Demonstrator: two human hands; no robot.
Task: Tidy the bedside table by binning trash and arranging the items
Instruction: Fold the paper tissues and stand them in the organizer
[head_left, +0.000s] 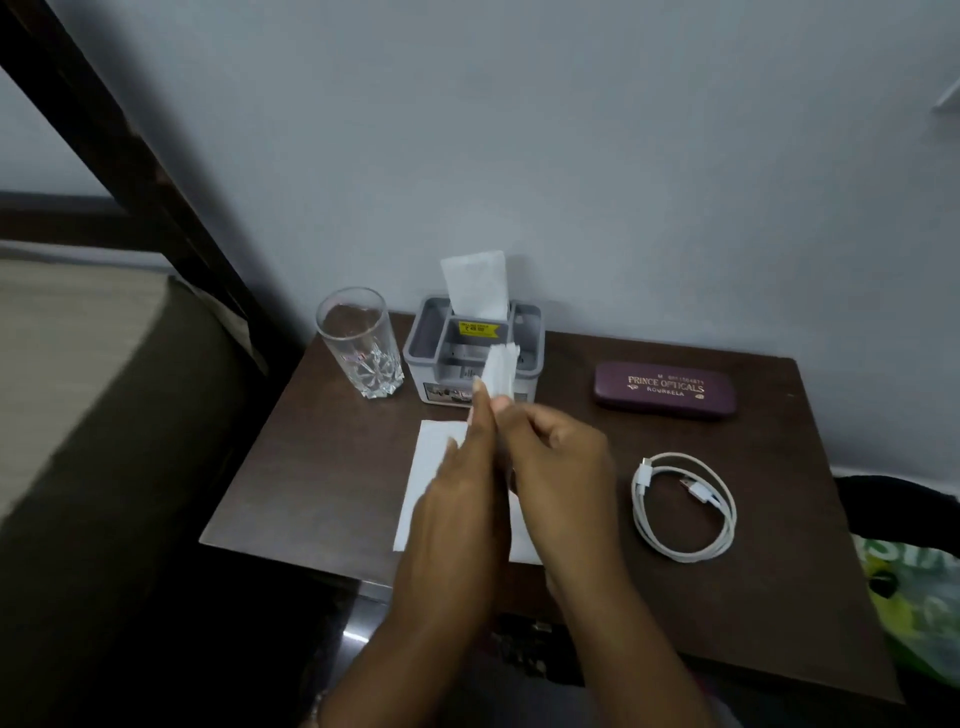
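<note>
Both hands meet above the middle of the dark wooden bedside table (322, 467). My left hand (457, 488) and my right hand (556, 457) pinch a small folded white paper (500, 369) between their fingertips, held upright in front of the grey organiser box (431, 343). A flat white sheet (426, 467) lies on the table under my hands, partly hidden. A white tissue (475, 283) stands up out of the organiser.
An empty cut-glass tumbler (358, 348) stands left of the organiser. A purple spectacle case (665, 389) lies at the back right, a coiled white charging cable (683, 506) in front of it. A bed (78, 374) is on the left, a green-printed bag (914, 613) at the right edge.
</note>
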